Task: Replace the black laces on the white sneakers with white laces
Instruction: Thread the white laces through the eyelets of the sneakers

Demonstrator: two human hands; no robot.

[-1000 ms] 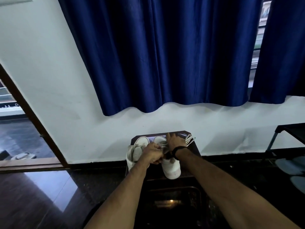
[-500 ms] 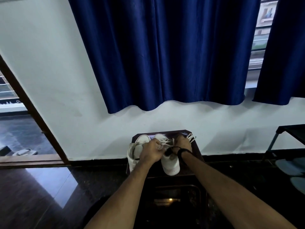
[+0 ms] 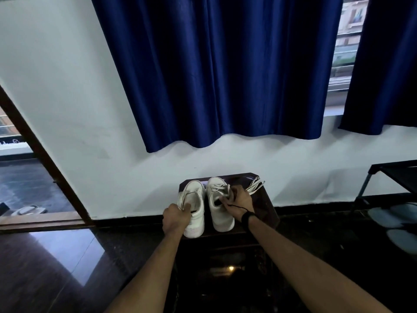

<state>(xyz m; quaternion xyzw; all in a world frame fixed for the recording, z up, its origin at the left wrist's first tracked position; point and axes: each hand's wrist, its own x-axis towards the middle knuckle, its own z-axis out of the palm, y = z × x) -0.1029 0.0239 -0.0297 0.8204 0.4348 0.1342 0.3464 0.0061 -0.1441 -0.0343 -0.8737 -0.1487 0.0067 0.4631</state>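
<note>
Head view: 2 white sneakers stand side by side on a small dark table (image 3: pixel 266 206) set against the white wall, toes toward the wall and heels toward the person. The left sneaker (image 3: pixel 194 204) sits at the table's left edge; the left hand (image 3: pixel 176 220) has its fingers curled around that shoe's collar at the near left side, gripping it. The right sneaker (image 3: pixel 218 206) stands just beside the left one, nearer the table's middle, with white lacing visible across its front. The right hand (image 3: pixel 239 203) lies against the right side of that sneaker, fingers bent and pinching a thin black lace (image 3: pixel 234 206) that trails from the shoe's opening across the hand toward the wrist; a dark band (image 3: pixel 247 216) circles that wrist. A bundle of loose white laces (image 3: pixel 256 185) lies on the table's far right corner, just past the right hand's knuckles. Above the table hangs a blue curtain (image 3: pixel 214 71). Far right of the table stands a dark rack (image 3: pixel 392 177) with grey slippers (image 3: pixel 404 227) beneath it.
</note>
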